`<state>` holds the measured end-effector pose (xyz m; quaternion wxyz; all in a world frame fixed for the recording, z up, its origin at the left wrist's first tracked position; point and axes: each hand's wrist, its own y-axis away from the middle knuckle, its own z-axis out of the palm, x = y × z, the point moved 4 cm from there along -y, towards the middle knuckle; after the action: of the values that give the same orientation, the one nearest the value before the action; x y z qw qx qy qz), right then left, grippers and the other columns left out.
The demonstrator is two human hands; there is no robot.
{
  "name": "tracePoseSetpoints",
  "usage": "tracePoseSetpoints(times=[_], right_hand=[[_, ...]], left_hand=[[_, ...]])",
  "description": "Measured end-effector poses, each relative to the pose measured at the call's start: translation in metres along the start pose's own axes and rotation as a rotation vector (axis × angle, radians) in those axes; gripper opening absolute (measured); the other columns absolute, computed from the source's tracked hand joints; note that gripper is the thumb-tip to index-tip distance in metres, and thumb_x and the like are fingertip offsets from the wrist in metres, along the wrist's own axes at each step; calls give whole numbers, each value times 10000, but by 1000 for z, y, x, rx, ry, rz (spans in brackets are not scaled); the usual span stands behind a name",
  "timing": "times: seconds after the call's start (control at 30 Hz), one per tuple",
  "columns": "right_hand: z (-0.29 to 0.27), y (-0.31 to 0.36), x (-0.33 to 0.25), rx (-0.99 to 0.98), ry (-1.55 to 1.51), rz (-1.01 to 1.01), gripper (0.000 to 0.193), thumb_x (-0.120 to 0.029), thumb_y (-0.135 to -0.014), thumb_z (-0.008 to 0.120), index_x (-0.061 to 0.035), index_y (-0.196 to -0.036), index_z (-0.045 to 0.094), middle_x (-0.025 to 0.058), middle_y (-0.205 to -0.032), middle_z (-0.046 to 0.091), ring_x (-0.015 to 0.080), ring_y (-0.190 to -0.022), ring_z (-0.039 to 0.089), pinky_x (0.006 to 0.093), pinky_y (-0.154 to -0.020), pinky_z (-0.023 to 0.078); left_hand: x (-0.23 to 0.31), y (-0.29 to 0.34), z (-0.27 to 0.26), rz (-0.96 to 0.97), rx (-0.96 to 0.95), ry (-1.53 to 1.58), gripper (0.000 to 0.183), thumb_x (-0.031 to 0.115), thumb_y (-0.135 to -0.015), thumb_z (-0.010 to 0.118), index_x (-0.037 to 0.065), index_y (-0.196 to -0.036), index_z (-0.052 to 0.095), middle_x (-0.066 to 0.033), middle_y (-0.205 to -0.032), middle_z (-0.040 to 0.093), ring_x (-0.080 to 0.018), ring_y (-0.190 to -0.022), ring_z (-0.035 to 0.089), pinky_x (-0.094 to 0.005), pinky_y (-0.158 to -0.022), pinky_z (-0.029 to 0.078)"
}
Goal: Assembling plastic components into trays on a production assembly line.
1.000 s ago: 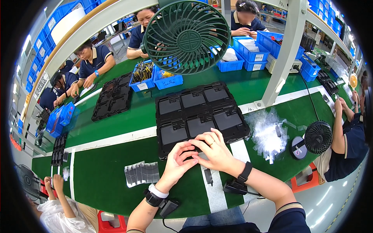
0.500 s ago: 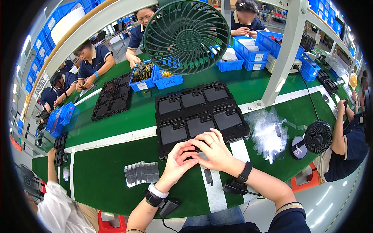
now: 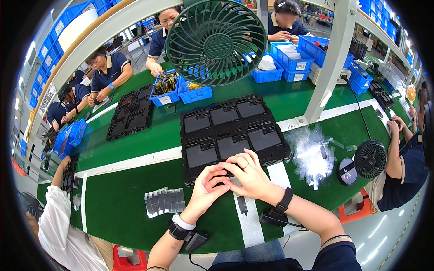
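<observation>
My left hand (image 3: 207, 187) and my right hand (image 3: 246, 175) meet at the near edge of a black tray (image 3: 184, 156). Both have bent fingers pressed together, the right fingertips against the left ones; whatever they may hold is hidden. In the tray's compartments lie several flat dark grey panels (image 3: 233, 147). Below my right hand, a small narrow black piece (image 3: 243, 205) lies on the white strip of the green table (image 3: 122, 194). A row of dark strips on clear film (image 3: 164, 201) lies to the left of my left hand.
A pile of clear film pieces (image 3: 313, 158), a round tin (image 3: 347, 171) and a small black fan (image 3: 370, 157) stand at right. A large green fan (image 3: 217, 45) hangs ahead beside a metal post (image 3: 332, 67). Blue bins (image 3: 195, 93), another black tray (image 3: 131, 113) and several co-workers surround the table.
My hands have kept their place. At the left, the co-worker in a white sleeve has leaned further in and reached forward; the co-worker at right has shifted their hands.
</observation>
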<state>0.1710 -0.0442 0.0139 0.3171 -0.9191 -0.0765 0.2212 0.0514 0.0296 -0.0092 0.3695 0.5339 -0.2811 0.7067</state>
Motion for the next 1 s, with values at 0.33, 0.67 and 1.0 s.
tracePoseSetpoints(times=[0.33, 0.67, 1.0], right_hand=[[0, 0, 0, 1, 3, 1, 530, -211, -657, 692, -133, -1149, 512, 58, -1033, 476, 238, -1038, 453, 479, -994, 255], [0, 0, 0, 3, 0, -4, 535, -206, -651, 695, -130, -1148, 512, 56, -1036, 478, 234, -1037, 453, 479, -990, 257], [0, 0, -1, 0, -2, 0, 534, -213, -650, 695, -129, -1145, 513, 56, -1034, 484, 233, -1036, 455, 477, -991, 256]], left_hand=[[0, 0, 0, -5, 6, -7, 464, -47, -751, 637, 24, -1167, 444, -92, -1088, 501, -168, -962, 545, -304, -881, 458], [1, 0, 1, 3, -2, -11, 446, -36, -749, 646, 19, -1148, 454, -93, -1076, 509, -165, -963, 541, -302, -880, 457], [0, 0, 0, 6, -24, -16, 458, -36, -762, 644, 32, -1170, 447, -84, -1074, 497, -145, -961, 544, -276, -846, 483]])
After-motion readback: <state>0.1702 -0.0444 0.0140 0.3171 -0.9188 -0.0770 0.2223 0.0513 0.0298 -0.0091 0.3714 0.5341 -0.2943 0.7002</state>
